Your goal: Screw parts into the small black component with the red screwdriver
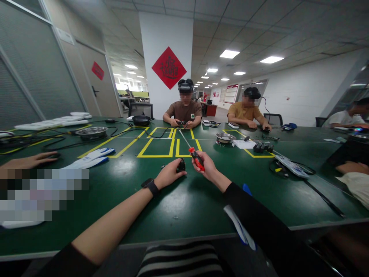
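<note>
My left hand (170, 173), with a dark watch on the wrist, has its fingers around a small black part (181, 165) on the green table. Just to the right, my right hand (206, 164) grips a red and black screwdriver (197, 159) by its handle. The long metal shaft points up and away to the left, its tip clear of the black part. A few tiny pieces lie beside my left hand, too small to make out.
White and blue gloves (92, 157) lie at the left, another glove (240, 227) at the front edge under my right arm. Metal bowls (91, 132) (225, 138), black parts (263, 147), cables and a power strip (291, 165) stand farther off. Other people sit around the table.
</note>
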### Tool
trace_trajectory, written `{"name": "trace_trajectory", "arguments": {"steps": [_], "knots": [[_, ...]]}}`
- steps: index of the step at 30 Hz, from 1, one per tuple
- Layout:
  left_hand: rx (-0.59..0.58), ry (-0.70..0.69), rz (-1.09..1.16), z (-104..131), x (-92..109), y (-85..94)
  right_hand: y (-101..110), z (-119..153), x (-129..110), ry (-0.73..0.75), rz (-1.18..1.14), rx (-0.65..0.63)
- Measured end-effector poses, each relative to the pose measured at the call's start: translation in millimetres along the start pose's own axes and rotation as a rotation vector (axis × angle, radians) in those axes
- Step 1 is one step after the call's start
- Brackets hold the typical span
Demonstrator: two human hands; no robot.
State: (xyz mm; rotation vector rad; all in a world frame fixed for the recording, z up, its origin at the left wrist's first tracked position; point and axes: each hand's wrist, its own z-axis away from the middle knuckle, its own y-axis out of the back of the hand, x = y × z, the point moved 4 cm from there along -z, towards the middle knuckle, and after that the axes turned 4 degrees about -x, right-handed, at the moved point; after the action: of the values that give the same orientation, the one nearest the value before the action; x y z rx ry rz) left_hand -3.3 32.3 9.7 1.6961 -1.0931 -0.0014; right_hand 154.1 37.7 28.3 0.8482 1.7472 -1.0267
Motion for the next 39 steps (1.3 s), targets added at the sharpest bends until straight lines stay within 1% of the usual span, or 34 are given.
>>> {"name": "trace_trajectory", "arguments": {"steps": [3, 5, 8, 12, 14, 17, 19, 23, 29, 32, 36, 39], "knots": [[-0.001, -0.004, 0.008, -0.7, -0.5, -1.1, -8.4, 2.7, -3.9, -0.04, -0.043, -0.086], [0.004, -0.007, 0.016, -1.1, -1.2, -1.5, -11.9, 4.1, -7.4, -0.042, -0.093, -0.109], [0.019, -0.005, 0.03, -1.1, -2.1, -0.9, -12.4, 4.3, -12.6, -0.027, -0.205, -0.08], [-0.001, 0.015, 0.017, -0.3, -0.2, 0.1, -8.3, 2.1, -16.1, -0.014, -0.335, -0.015], [0.0, 0.017, 0.023, 0.1, 2.0, 0.9, -5.7, 0.9, -13.6, -0.055, -0.35, 0.005], [0.001, 0.004, 0.059, 0.3, 4.2, 1.4, -3.0, -0.3, -6.8, -0.141, -0.335, -0.012], [-0.005, -0.004, 0.071, 0.4, 3.6, 1.5, -1.9, -0.5, -3.5, -0.165, -0.359, -0.035], [-0.029, -0.032, 0.072, -0.3, -0.2, -1.4, -3.6, 0.6, -2.6, -0.174, -0.482, -0.053], [0.056, -0.019, 0.021, -10.8, -2.7, -14.0, -9.6, -1.0, -3.1, -0.112, -0.581, -0.061], [0.061, -0.042, 0.037, -14.5, 0.0, -18.8, -7.4, -1.8, -1.7, -0.113, -0.627, -0.042], [0.011, -0.032, 0.088, -12.2, 0.8, -18.5, -3.8, -0.1, -2.7, -0.15, -0.641, -0.045], [0.01, -0.024, 0.108, -9.1, 0.8, -14.8, -2.9, 1.0, -3.6, -0.156, -0.632, -0.057]]}}
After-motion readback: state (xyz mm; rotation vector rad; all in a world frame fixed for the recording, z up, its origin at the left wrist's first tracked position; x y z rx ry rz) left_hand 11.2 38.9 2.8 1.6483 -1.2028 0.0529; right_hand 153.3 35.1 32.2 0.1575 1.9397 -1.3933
